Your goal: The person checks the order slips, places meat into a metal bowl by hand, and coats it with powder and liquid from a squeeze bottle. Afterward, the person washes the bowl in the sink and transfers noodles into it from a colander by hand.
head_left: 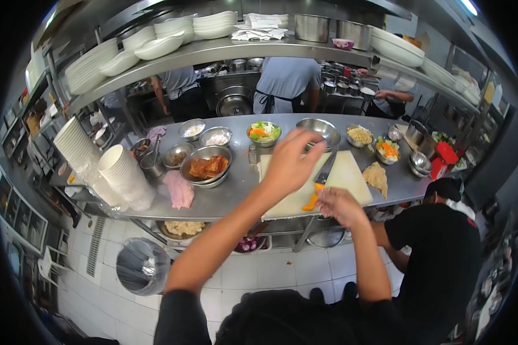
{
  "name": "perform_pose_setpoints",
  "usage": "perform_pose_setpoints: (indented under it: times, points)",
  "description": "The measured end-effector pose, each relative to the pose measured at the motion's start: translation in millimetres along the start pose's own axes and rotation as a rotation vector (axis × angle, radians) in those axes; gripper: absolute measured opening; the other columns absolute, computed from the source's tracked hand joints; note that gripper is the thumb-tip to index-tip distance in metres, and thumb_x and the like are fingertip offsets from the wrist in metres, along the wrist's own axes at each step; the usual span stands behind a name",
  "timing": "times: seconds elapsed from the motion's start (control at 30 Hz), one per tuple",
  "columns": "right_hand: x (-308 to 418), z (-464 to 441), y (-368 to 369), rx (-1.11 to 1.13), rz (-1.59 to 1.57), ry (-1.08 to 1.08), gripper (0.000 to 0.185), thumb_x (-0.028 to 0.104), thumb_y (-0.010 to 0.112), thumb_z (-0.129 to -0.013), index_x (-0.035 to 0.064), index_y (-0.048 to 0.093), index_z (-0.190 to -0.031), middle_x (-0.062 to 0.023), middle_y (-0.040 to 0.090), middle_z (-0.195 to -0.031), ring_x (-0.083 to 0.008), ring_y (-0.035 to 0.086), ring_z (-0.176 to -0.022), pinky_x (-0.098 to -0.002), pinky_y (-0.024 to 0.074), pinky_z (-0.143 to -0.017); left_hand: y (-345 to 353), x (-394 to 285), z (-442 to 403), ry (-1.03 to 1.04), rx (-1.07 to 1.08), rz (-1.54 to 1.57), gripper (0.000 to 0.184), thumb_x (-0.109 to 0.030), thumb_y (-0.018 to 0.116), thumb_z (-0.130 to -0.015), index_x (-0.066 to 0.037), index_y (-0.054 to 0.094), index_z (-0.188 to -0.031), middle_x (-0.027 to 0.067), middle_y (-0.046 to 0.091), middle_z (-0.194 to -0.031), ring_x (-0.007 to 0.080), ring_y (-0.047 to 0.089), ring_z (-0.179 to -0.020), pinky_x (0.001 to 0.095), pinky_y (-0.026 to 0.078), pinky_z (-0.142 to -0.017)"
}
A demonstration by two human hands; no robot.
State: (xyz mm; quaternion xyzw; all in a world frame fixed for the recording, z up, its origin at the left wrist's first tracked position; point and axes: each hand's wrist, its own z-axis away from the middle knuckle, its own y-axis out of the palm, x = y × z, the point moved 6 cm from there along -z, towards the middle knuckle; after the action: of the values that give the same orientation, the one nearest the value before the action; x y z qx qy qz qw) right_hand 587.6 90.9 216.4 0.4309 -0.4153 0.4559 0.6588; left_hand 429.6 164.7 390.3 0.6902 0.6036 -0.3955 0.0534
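over the cutting board (350,177), my left hand (296,161) hung with its fingers loosely bent and its thumb apart from them, in front of a metal bowl (326,130) at the far edge. my right hand (341,206) was lower, its fingers curled just beside the orange handle of the knife (319,187); i could not tell whether they pinched it or only hovered there. the knife was over the board, its blade pointing away from me.

right of the board was a flat, pale piece of food (376,178); to the left, a small jar (252,154). farther left were a bowl of reddish food (208,167), a pink cloth (179,188) and stacked white tubs (125,172). beyond my hands were a salad bowl (263,133) and a noodle bowl (360,135). a person in black (440,244) bent close on my right, and white plates (214,25) filled part of the shelf above.
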Motion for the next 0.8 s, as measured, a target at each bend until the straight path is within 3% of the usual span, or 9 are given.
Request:
perform_pose_setpoints:
  times: [0.07,0.1,0.17,0.23,0.3,0.43,0.57,0.8]
  points:
    - [-15,16,-3,-0.030,0.034,0.038,0.022,0.015,0.061,-0.093,-0.0002,0.060,-0.110,-0.0077,0.064,-0.080,-0.0115,0.058,-0.061,-0.0244,0.0476,-0.056,45,2,-57,0.236,-0.047,-0.004,0.029,-0.024,0.066,-0.085,-0.001,0.065,-0.101,0.0149,0.060,-0.102,0.0327,0.058,-0.100,0.0408,0.047,-0.087]
    - [-21,25,-5,-0.038,0.024,0.031,0.022,0.014,0.061,-0.093,-0.0010,0.060,-0.109,-0.0075,0.064,-0.081,-0.0119,0.057,-0.062,-0.0247,0.0469,-0.057,66,2,-85,0.275,-0.051,-0.048,0.027,-0.024,0.066,-0.084,-0.002,0.066,-0.099,0.0153,0.059,-0.103,0.0338,0.057,-0.103,0.0403,0.046,-0.089]
    - [-29,42,-11,-0.061,-0.010,0.017,0.022,0.013,0.062,-0.091,-0.0027,0.060,-0.107,-0.0072,0.063,-0.081,-0.0129,0.056,-0.063,-0.0253,0.0455,-0.058,106,8,-137,0.259,-0.068,-0.042,0.030,-0.024,0.069,-0.079,-0.004,0.067,-0.100,0.0168,0.058,-0.107,0.0341,0.054,-0.108,0.0414,0.044,-0.093]
    - [-34,59,-21,-0.103,-0.049,0.023,0.024,0.011,0.062,-0.091,-0.0038,0.059,-0.110,-0.0080,0.063,-0.082,-0.0130,0.057,-0.063,-0.0252,0.0453,-0.058,140,16,-174,0.290,-0.125,-0.109,0.037,-0.028,0.069,-0.078,-0.006,0.067,-0.107,0.0219,0.053,-0.120,0.0411,0.049,-0.115,0.0427,0.041,-0.100]
    - [-40,72,-37,-0.142,-0.086,0.005,0.027,0.010,0.061,-0.091,-0.0053,0.058,-0.113,-0.0094,0.064,-0.084,-0.0136,0.057,-0.063,-0.0255,0.0452,-0.058,165,15,-200,0.183,0.009,-0.070,0.042,-0.029,0.068,-0.077,-0.009,0.066,-0.114,0.0234,0.047,-0.128,0.0435,0.045,-0.120,0.0434,0.038,-0.104]
    - [-47,93,-55,-0.224,-0.124,0.008,0.027,0.009,0.060,-0.092,-0.0057,0.057,-0.114,-0.0114,0.064,-0.085,-0.0139,0.058,-0.062,-0.0261,0.0457,-0.058,199,17,-224,0.097,0.081,-0.109,0.044,-0.029,0.069,-0.076,-0.016,0.065,-0.118,0.0229,0.041,-0.135,0.0438,0.037,-0.126,0.0447,0.035,-0.107]
    - [-56,91,-63,-0.188,-0.129,0.014,0.027,0.009,0.059,-0.093,-0.0052,0.057,-0.115,-0.0116,0.065,-0.084,-0.0137,0.058,-0.062,-0.0258,0.0462,-0.057,207,27,-239,0.027,0.074,-0.168,0.045,-0.026,0.067,-0.076,-0.016,0.065,-0.119,0.0239,0.043,-0.133,0.0436,0.039,-0.125,0.0444,0.034,-0.106]
    - [-55,79,-51,-0.138,-0.121,0.040,0.028,0.009,0.060,-0.092,-0.0043,0.058,-0.116,-0.0121,0.066,-0.085,-0.0146,0.058,-0.062,-0.0265,0.0455,-0.057,196,12,-246,0.134,0.010,-0.283,0.048,-0.032,0.068,-0.070,-0.001,0.067,-0.106,0.0231,0.063,-0.110,0.0359,0.055,-0.113,0.0487,0.038,-0.099]
